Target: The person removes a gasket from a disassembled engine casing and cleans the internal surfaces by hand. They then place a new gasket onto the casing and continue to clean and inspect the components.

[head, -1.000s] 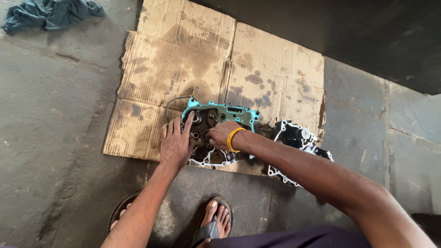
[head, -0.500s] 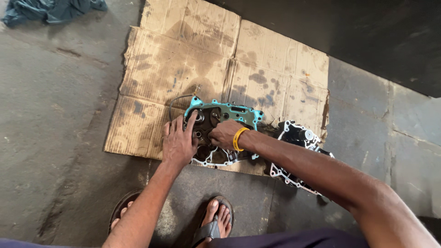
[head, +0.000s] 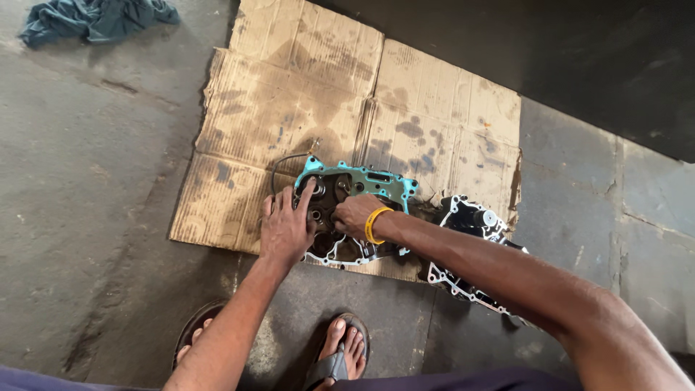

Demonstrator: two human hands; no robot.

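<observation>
— Looking down at the crankcase half [head: 346, 217], why is the left hand [head: 286, 228] spread flat over its near-left edge?

— It reads as bracing. The palm lies on the casing's rim with the fingers splayed and the index reaching up toward the teal gasket [head: 362, 176]; nothing is gripped there, the hand is open and pressing. That would keep the casting from sliding on the cardboard sheet [head: 304, 94] while the other hand works.

— And the right hand [head: 353, 213]?

— Just right of the left one, fingers curled down into the casing's open cavity. It looks closed around something small inside, but the piece itself is hidden by the knuckles, so I cannot tell what it holds. A yellow wristband [head: 374, 224] sits behind it.

— Which way does the casing point?

— Open face up, toward the camera, lying flat on the cardboard. Its long axis runs roughly left to right across the view, tilted slightly down to the right, with the gasket edge on the side far from the hands.

— Anything beyond the grip?

— Right of the right forearm lies a second engine cover [head: 467, 250], half on the concrete floor [head: 87, 181]. Below the hands, a sandalled foot [head: 340, 351]. Far up-left, a crumpled blue cloth [head: 94, 18].
</observation>
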